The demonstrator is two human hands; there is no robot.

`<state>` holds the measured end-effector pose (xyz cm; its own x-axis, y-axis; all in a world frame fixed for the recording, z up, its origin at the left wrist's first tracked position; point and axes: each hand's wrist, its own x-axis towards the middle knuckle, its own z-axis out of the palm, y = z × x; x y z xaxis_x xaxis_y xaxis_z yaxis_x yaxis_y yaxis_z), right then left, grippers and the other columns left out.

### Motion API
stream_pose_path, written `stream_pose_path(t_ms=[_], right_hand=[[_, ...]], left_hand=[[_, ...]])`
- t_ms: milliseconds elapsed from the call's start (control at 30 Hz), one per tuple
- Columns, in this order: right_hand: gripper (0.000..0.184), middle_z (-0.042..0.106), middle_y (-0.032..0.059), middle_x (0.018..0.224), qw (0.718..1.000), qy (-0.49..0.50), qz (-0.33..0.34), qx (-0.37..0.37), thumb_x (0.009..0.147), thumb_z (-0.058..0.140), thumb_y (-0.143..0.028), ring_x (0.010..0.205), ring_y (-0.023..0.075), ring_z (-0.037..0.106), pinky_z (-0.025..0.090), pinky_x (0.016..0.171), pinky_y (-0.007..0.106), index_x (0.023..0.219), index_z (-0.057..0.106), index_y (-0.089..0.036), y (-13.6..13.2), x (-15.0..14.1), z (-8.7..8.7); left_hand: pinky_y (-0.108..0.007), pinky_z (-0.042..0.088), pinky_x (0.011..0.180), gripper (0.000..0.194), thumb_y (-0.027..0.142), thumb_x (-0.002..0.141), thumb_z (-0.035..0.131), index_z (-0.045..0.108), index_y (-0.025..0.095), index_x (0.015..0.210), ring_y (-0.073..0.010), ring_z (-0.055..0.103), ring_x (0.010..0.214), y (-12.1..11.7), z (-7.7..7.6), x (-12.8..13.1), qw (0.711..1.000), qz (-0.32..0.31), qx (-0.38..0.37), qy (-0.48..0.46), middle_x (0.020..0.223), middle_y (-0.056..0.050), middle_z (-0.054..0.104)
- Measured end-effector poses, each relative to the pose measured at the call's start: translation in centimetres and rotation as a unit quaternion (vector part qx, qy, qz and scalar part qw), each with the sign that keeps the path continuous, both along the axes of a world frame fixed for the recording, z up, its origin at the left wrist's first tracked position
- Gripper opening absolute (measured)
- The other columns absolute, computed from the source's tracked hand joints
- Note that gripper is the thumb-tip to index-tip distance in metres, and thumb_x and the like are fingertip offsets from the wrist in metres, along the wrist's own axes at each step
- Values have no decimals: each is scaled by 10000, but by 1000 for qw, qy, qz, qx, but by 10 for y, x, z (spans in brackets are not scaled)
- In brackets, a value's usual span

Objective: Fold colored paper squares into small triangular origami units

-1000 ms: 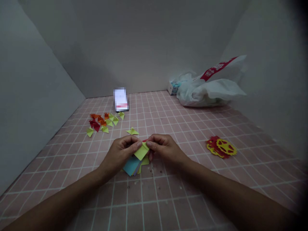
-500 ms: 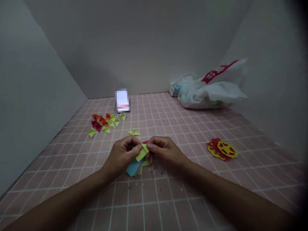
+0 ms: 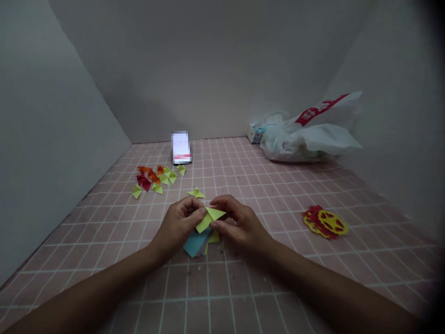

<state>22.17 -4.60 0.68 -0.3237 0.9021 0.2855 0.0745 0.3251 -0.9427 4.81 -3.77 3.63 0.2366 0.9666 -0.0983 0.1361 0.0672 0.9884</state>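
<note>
A small yellow sheet of origami paper [image 3: 205,221], partly folded with a pointed flap [image 3: 216,213] to the right, is pinched between the thumb and fingers of my left hand [image 3: 179,221]. My right hand [image 3: 241,222] is just right of it, thumb and fingers apart around the flap's tip, the thumb close to the paper's lower edge. Beneath lies a fanned stack of coloured paper squares [image 3: 195,242], blue on top, with purple and yellow edges showing; my hands cover part of it. A folded yellow paper piece [image 3: 196,193] rests just beyond my hands.
Several small folded papers in red, orange and yellow [image 3: 153,178] lie at the left. A lit phone [image 3: 181,147] stands behind them. At the back right are a white plastic bag [image 3: 306,141] and a small box [image 3: 255,133]. Red and yellow cutout shapes [image 3: 327,222] lie right.
The yellow paper's upper flap now opens out to a point on the right. My right fingers have loosened from their pinch and spread, while my left hand keeps its hold. The view has shifted slightly.
</note>
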Motion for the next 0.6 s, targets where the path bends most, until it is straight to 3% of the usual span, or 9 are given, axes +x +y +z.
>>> stream_pose_path(t_ms=[133,300,600], right_hand=[[157,646,43,919,991,-75,-31,110,851,592,-181,827,156,606,480,737,296,1005,600,-207,-1,1,1],[158,642,34,812,981,-83,-61,167,886,530,-139,757,152,605,482,686,289,965,646,-213,0,4,-1],[198,631,51,836,970,-84,-56,219,899,498,-134,763,156,614,504,663,290,974,657,-224,1,5,0]], left_hand=[[-199,348,512,229,358,721,639,518,167,692,-83,437,552,0,1,2,1000,4,-18,-3,625,46,481],[-189,329,492,240,371,726,646,526,165,698,-73,415,532,-1,-2,3,998,-3,-53,-33,608,50,479],[-196,352,486,231,352,707,666,521,172,698,-75,448,492,-2,-4,3,988,1,-111,-105,575,53,514]])
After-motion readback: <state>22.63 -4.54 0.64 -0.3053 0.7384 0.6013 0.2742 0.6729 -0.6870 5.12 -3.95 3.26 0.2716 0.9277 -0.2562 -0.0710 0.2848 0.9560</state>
